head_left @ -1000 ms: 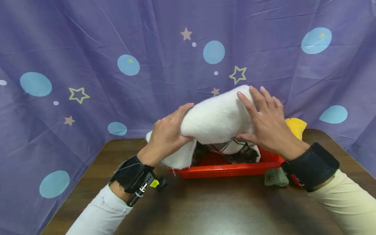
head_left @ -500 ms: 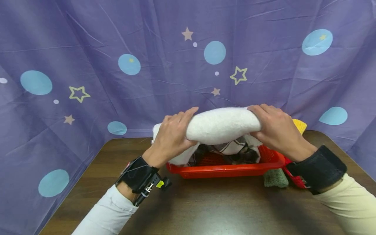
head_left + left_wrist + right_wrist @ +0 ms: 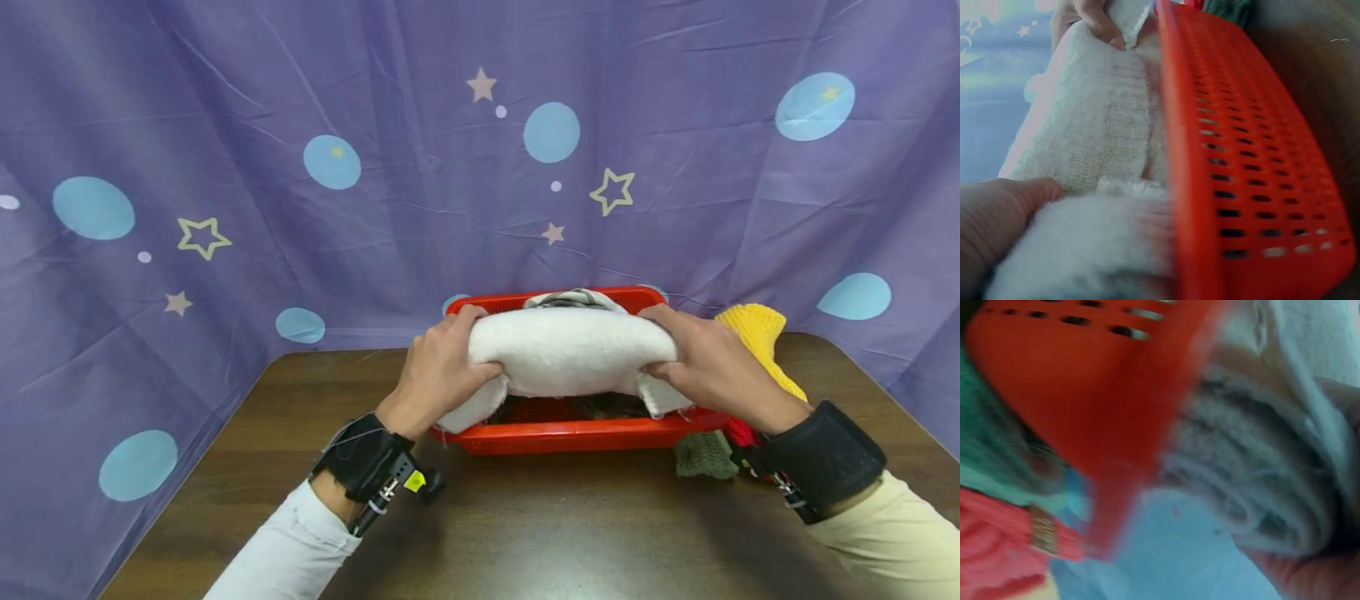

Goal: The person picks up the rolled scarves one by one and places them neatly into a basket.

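A fuzzy white knit piece [image 3: 570, 350], rolled up in layers, spans the gap between my hands over the red plastic basket [image 3: 570, 435]. My left hand [image 3: 438, 371] grips its left end, thumb on the near side. At the other end, my right hand [image 3: 708, 362] grips it the same way. In the left wrist view, a ribbed band [image 3: 1127, 119] shows on the white knit, close inside the basket's perforated wall. The roll's layered end [image 3: 1266, 494] appears blurred in the right wrist view. Behind the roll, a white-and-dark patterned cloth [image 3: 577, 297] lies in the basket, mostly hidden.
Right of the basket lie a yellow knit item [image 3: 757, 337], a green knit item [image 3: 705, 455] and a red knit item [image 3: 741, 433], partly behind my right arm. The wooden table [image 3: 555, 533] extends in front. A purple curtain [image 3: 420, 233] hangs behind.
Both hands have lowered the white knit roll from above the basket and levelled it. My right hand's spread fingers have closed around its end. The basket's back rim has come into view.
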Motion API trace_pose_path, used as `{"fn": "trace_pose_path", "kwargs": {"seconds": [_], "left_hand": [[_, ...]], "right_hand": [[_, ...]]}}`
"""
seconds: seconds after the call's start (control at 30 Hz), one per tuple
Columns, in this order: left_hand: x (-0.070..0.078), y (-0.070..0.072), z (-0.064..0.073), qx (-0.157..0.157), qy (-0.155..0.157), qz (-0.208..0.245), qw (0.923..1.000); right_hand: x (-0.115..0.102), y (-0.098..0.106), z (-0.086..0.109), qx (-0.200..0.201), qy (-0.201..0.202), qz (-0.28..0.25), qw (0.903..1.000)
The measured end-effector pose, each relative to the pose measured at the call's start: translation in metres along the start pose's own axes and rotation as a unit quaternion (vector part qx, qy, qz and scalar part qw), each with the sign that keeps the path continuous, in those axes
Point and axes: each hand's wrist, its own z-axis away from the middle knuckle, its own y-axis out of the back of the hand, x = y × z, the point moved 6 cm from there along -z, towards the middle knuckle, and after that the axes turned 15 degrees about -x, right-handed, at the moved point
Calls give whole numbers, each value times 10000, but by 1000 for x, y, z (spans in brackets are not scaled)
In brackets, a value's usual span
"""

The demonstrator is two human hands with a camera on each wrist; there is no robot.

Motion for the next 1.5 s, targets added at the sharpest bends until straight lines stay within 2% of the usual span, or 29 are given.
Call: {"fn": "trace_pose_path", "kwargs": {"seconds": [0.17,0.33,0.57,0.7,0.83,1.0,1.13,1.23,1.37,1.5], "left_hand": [[-6,-20,-1,-439,43,43,9990],[-10,-36,-1,-890,-28,-94,9960],[-11,-47,-7,-1366,-310,-197,9899],[-11,-52,-11,-1480,-446,-415,9871],[-10,-56,-16,-1592,-568,-553,9841],[-10,-63,-20,-1883,-652,-837,9764],[-10,-70,-22,-2246,-715,-1026,9664],[-10,-71,-21,-2529,-685,-851,9613],[-15,-67,-14,-2898,-604,-254,9548],[-25,-53,3,-3343,-598,513,9392]], "right_hand": [[13,-20,4,-690,-225,-459,9963],[20,-34,7,-975,-146,-527,9937],[22,-42,3,-1305,1,-359,9908],[22,-44,-2,-1649,48,-416,9854],[22,-45,-6,-1984,-81,-475,9789],[22,-47,-9,-2165,-128,-457,9751],[23,-49,-11,-2220,-177,-500,9736],[23,-51,-10,-2255,-191,-556,9725],[23,-55,-9,-2259,-143,-660,9718],[18,-56,-11,-2282,-103,-720,9709]]}}
